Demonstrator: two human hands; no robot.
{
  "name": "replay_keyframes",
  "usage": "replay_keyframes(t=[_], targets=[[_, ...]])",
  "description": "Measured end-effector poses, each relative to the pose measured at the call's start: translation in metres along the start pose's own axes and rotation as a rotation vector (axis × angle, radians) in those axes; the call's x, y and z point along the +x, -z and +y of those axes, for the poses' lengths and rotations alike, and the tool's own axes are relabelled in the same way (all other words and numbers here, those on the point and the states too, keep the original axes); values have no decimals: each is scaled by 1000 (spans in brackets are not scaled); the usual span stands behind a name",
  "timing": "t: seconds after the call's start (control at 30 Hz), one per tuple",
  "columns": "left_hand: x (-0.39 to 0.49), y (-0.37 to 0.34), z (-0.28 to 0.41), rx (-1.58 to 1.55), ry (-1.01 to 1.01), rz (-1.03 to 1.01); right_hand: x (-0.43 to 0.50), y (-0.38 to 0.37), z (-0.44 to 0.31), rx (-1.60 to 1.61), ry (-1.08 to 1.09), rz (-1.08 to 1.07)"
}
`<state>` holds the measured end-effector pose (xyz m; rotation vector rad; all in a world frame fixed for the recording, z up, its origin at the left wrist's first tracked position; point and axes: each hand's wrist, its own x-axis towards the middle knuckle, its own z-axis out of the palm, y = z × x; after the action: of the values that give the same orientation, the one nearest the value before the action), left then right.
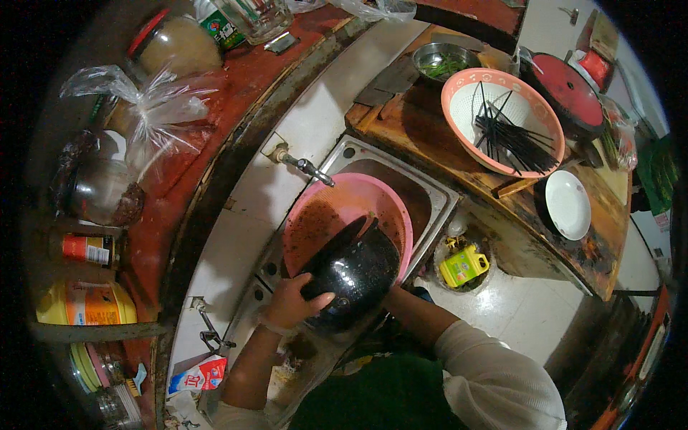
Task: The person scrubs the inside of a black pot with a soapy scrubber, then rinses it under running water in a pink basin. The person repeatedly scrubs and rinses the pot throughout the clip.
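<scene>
My left hand [293,303] grips a black bowl [355,274] at its left side, thumb spread over the glossy outer wall. The bowl is tilted, its rim leaning over a pink colander [406,226] and its wet underside turned towards me. My right forearm [422,314] reaches to the bowl's right side; the hand itself is hidden by the bowl, so its grip cannot be made out. Dark specks dot the colander's orange-looking inside. It rests in a stainless steel sink [438,199], beneath a wall tap [312,169].
On the wooden counter stand a pink-rimmed colander [457,115] with black chopsticks, a steel bowl [419,51] of greens, and a white plate [568,207]. A bin below holds a yellow jug [462,267]. Jars and bottles line the red shelf [215,118]. A second tap [207,322] juts out at left.
</scene>
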<state>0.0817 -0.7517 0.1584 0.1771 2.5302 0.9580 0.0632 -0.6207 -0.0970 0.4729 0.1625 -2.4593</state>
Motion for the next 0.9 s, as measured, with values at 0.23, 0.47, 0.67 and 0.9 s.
replay_keyframes(t=[0.23, 0.47, 0.67, 0.9], targets=[[12, -33, 18, -18, -105, 10, -6, 10, 10, -27, -46, 27], [-2, -62, 9, 77, -48, -148, -29, 23, 29, 25, -135, 46], [5, -74, -37, -120, -80, -125, -9, 9, 53, 109, -215, -9], [20, -35, -42, -303, 60, -154, 20, 7, 51, 145, -202, -14]])
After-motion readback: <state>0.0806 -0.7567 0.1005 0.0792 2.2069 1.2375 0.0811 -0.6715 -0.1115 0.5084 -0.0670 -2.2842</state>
